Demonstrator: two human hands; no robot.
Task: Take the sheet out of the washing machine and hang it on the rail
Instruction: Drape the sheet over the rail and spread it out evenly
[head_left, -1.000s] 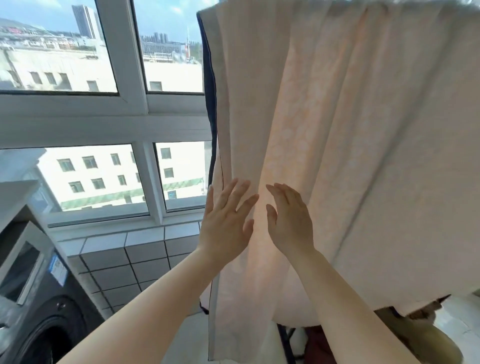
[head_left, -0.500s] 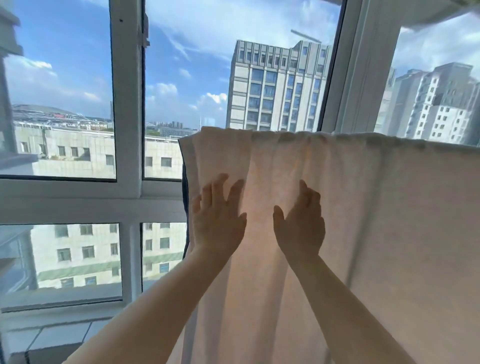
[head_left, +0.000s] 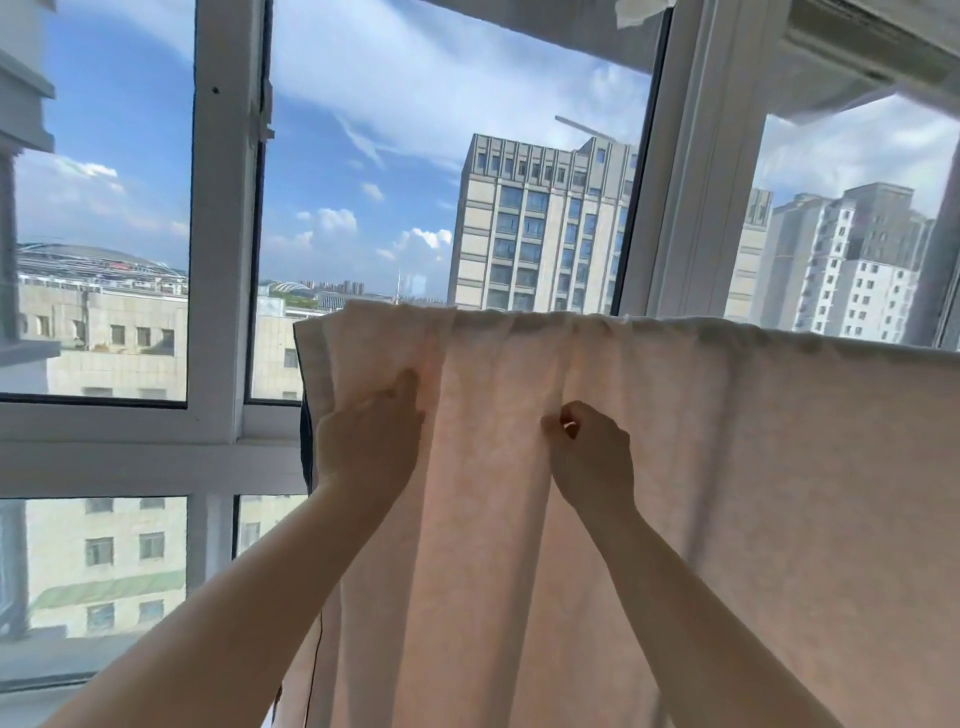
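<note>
A pale pink sheet (head_left: 675, 493) hangs draped over a rail hidden beneath its top fold, in front of a window (head_left: 228, 249). The left hand (head_left: 369, 441) grips a fold near the sheet's left edge; the right hand (head_left: 592, 457) pinches fabric just beside it.

Half a second ago both my hands lay flat with straight fingers on the sheet (head_left: 727, 493). Now my left hand (head_left: 366, 441) has curled and grips a fold toward 10 o'clock, and my right hand (head_left: 592, 457) pinches a pleat near the centre.
</note>
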